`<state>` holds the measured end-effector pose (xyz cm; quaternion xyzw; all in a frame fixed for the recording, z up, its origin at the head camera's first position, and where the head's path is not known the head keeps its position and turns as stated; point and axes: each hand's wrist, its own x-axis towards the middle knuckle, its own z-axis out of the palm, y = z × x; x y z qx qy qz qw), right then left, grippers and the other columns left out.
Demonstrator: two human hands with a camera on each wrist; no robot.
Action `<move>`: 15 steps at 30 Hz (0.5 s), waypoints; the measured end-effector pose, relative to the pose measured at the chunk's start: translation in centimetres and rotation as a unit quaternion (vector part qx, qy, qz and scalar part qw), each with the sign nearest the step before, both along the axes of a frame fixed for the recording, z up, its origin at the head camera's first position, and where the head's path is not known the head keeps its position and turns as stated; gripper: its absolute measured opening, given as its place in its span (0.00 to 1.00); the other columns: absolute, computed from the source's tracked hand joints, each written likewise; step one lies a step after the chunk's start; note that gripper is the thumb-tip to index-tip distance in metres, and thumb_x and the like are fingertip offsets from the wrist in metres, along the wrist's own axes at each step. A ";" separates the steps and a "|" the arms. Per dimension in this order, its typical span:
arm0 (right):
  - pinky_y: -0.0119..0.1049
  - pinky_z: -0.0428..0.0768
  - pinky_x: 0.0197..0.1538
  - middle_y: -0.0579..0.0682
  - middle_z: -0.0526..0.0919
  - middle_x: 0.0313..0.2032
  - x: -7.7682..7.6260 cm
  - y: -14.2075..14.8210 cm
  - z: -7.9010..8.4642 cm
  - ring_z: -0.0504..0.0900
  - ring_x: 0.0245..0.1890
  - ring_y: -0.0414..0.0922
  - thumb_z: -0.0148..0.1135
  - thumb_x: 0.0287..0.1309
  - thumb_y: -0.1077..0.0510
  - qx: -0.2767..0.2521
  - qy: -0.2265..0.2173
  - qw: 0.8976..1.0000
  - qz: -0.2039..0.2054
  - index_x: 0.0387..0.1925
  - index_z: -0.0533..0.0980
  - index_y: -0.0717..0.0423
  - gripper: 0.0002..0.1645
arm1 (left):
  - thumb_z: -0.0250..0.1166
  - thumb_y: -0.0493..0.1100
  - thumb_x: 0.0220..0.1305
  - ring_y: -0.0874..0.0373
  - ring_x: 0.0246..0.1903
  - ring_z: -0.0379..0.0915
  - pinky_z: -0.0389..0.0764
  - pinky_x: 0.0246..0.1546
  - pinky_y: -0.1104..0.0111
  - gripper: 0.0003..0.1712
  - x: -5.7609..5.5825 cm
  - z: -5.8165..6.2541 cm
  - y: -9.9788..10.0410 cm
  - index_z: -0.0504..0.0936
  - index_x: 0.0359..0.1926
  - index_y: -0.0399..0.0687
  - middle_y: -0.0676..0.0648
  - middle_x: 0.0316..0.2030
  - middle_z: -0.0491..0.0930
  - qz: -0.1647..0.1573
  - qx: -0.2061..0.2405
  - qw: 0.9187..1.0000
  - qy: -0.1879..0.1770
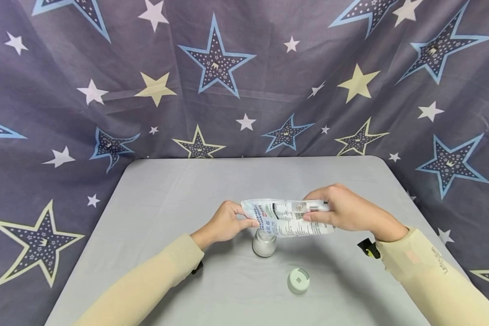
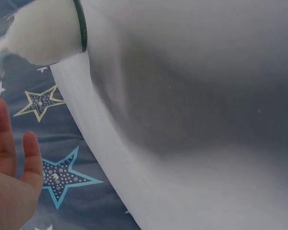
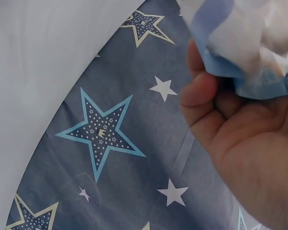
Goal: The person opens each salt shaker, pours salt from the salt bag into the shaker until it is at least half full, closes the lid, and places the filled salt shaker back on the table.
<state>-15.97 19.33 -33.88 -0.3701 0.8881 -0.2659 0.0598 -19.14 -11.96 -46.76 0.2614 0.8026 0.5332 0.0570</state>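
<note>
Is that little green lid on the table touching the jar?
Apart. The head view shows the lid lying nearer the wearer than the jar, with bare tabletop between them.

Ct: 1 L hand (image 1: 226, 222) + 1 R hand (image 1: 348, 210), w/ 2 sleeves (image 1: 146, 280). Also 1 printed pkt (image 1: 285, 226), 1 jar (image 1: 264, 247), 1 rnd lid (image 1: 299, 280), 1 tbl (image 1: 179, 190), 1 backdrop cloth (image 1: 122, 50). Head cam, incl. cut-off ones: 8 blue-outlined stars (image 1: 217, 74), 4 yellow-outlined stars (image 1: 38, 244), 2 solid yellow stars (image 1: 155, 88).
</note>
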 end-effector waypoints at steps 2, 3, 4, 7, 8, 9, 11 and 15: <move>0.34 0.82 0.40 0.30 0.86 0.35 0.0 0.1 0.1 0.83 0.33 0.33 0.72 0.63 0.48 0.003 -0.001 1.000 0.000 0.44 0.86 0.43 0.10 | 0.79 0.40 0.56 0.59 0.39 0.86 0.83 0.50 0.50 0.03 0.0 0.1 0.0 0.93 0.33 0.49 0.53 0.34 0.90 -0.002 0.004 1.000 -0.003; 0.34 0.82 0.41 0.29 0.86 0.35 0.0 0.1 0.1 0.83 0.33 0.33 0.72 0.63 0.47 0.002 -0.002 1.000 0.000 0.45 0.86 0.43 0.11 | 0.79 0.39 0.56 0.59 0.39 0.86 0.82 0.50 0.49 0.03 0.0 0.1 0.0 0.93 0.33 0.48 0.53 0.34 0.90 -0.003 0.005 1.000 -0.004; 0.34 0.82 0.40 0.30 0.86 0.35 0.0 0.1 0.1 0.83 0.33 0.33 0.72 0.63 0.47 0.001 -0.003 1.000 0.001 0.45 0.86 0.43 0.11 | 0.79 0.39 0.56 0.59 0.40 0.86 0.82 0.51 0.48 0.03 0.0 0.1 0.0 0.93 0.33 0.48 0.53 0.34 0.90 -0.004 0.006 1.000 -0.006; 0.33 0.82 0.40 0.29 0.86 0.35 0.0 0.2 0.1 0.83 0.33 0.33 0.72 0.63 0.46 -0.001 -0.005 1.000 -0.001 0.46 0.85 0.43 0.12 | 0.79 0.39 0.56 0.59 0.40 0.86 0.82 0.51 0.49 0.03 -0.1 0.2 -0.1 0.93 0.32 0.48 0.53 0.34 0.90 -0.006 0.005 1.000 -0.012; 0.33 0.82 0.40 0.29 0.86 0.35 0.0 0.2 0.1 0.83 0.33 0.33 0.72 0.64 0.46 -0.001 -0.007 1.000 -0.001 0.45 0.86 0.43 0.12 | 0.79 0.39 0.56 0.59 0.40 0.86 0.82 0.51 0.49 0.03 -0.1 0.2 -0.1 0.93 0.32 0.48 0.53 0.34 0.90 -0.007 0.005 1.000 -0.011; 0.33 0.82 0.40 0.29 0.86 0.35 0.0 0.2 0.1 0.83 0.33 0.33 0.72 0.64 0.46 -0.002 -0.009 1.000 -0.003 0.45 0.86 0.43 0.11 | 0.79 0.39 0.56 0.59 0.40 0.86 0.82 0.51 0.49 0.03 -0.1 0.2 -0.1 0.93 0.32 0.48 0.53 0.34 0.90 -0.008 0.004 1.000 -0.012; 0.33 0.82 0.41 0.29 0.86 0.35 0.0 0.3 0.1 0.83 0.33 0.33 0.72 0.64 0.47 -0.003 -0.012 1.000 -0.005 0.45 0.86 0.43 0.11 | 0.79 0.39 0.56 0.60 0.40 0.86 0.82 0.51 0.49 0.03 -0.1 0.3 0.0 0.93 0.32 0.48 0.54 0.34 0.90 -0.008 0.004 1.000 -0.012; 0.34 0.82 0.41 0.29 0.86 0.35 -0.1 0.3 0.2 0.84 0.34 0.33 0.72 0.64 0.47 -0.002 -0.016 1.000 -0.005 0.45 0.86 0.42 0.10 | 0.79 0.39 0.56 0.59 0.40 0.86 0.82 0.51 0.49 0.03 -0.1 0.4 0.0 0.93 0.32 0.48 0.54 0.33 0.90 -0.006 0.002 1.000 -0.010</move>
